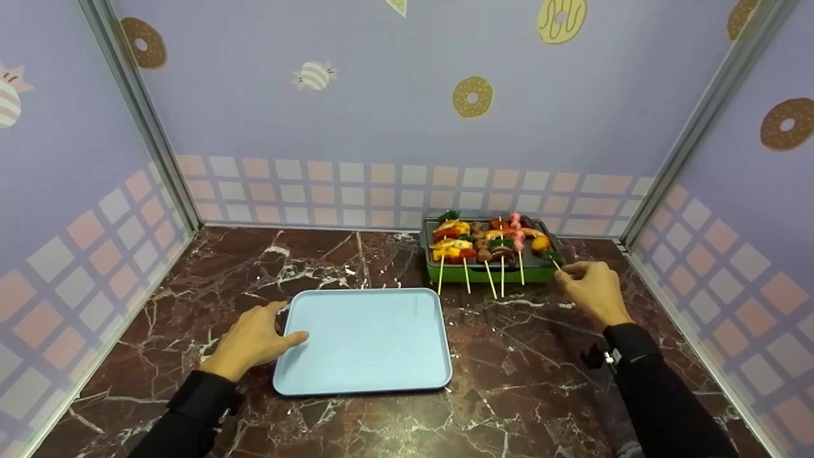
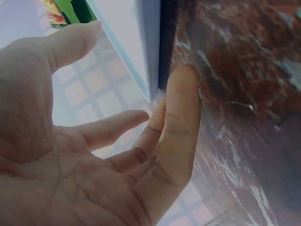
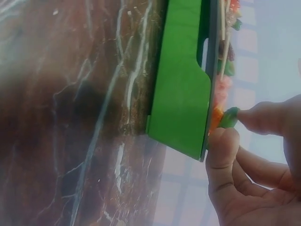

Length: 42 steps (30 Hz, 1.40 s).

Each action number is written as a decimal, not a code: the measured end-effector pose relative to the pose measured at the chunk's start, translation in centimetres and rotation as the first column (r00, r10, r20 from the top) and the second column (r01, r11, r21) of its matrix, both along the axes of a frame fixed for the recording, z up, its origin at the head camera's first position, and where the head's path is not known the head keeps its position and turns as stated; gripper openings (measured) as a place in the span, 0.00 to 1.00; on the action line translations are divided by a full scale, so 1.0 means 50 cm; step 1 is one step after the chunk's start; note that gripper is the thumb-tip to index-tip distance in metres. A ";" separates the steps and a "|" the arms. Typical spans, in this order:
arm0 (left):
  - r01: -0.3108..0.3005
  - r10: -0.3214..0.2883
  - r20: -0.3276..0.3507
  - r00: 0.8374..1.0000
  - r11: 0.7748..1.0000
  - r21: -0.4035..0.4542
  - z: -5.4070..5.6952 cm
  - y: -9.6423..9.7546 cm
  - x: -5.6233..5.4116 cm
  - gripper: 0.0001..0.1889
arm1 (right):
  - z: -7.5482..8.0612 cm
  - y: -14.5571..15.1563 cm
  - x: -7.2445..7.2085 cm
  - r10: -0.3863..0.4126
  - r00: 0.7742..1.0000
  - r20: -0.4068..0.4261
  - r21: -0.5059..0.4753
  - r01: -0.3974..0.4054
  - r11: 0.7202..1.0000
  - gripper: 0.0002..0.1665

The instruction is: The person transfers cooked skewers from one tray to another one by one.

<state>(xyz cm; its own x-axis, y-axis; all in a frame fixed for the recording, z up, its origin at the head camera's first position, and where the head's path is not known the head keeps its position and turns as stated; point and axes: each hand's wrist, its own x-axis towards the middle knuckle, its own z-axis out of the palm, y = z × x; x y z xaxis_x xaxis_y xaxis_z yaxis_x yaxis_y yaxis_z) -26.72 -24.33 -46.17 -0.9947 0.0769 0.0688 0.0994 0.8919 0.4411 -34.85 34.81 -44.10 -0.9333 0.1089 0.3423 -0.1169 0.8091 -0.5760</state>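
At the right end of the green grill (image 1: 413, 273) my right hand (image 1: 591, 289) pinches the near end of a skewer (image 1: 542, 247) with orange and green pieces. In the right wrist view, thumb and forefinger meet by the skewer's green piece (image 3: 229, 117); the stick itself is mostly hidden there. My left hand (image 1: 251, 340) is at the left side of a light blue tray (image 1: 369, 337), its thumb above the rim and its fingers spread outside. The left wrist view shows the fingers loosely bent near the tray's corner (image 2: 148, 84), holding nothing.
Several other skewers (image 1: 502, 254) of meat and vegetables lie on the grill's dark plate, sticks overhanging the front. The grill stands near the patterned back wall (image 1: 356, 127). Side walls enclose the dark marbled tabletop (image 1: 509, 394).
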 end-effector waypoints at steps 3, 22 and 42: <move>0.005 -0.005 -0.005 1.000 1.000 0.012 -0.003 0.003 -0.002 0.45 | 0.001 0.000 -0.002 0.002 1.000 0.007 -0.013 -0.002 1.000 0.23; -0.043 0.038 0.046 0.998 0.993 0.106 -0.016 0.015 -0.013 0.40 | -0.004 -0.008 -0.013 -0.026 0.999 0.020 -0.051 0.027 0.998 0.10; -0.120 0.070 0.218 0.973 0.967 0.224 0.003 0.012 -0.028 0.29 | 0.024 -0.008 -0.016 0.006 0.981 0.193 -0.081 0.010 0.997 0.13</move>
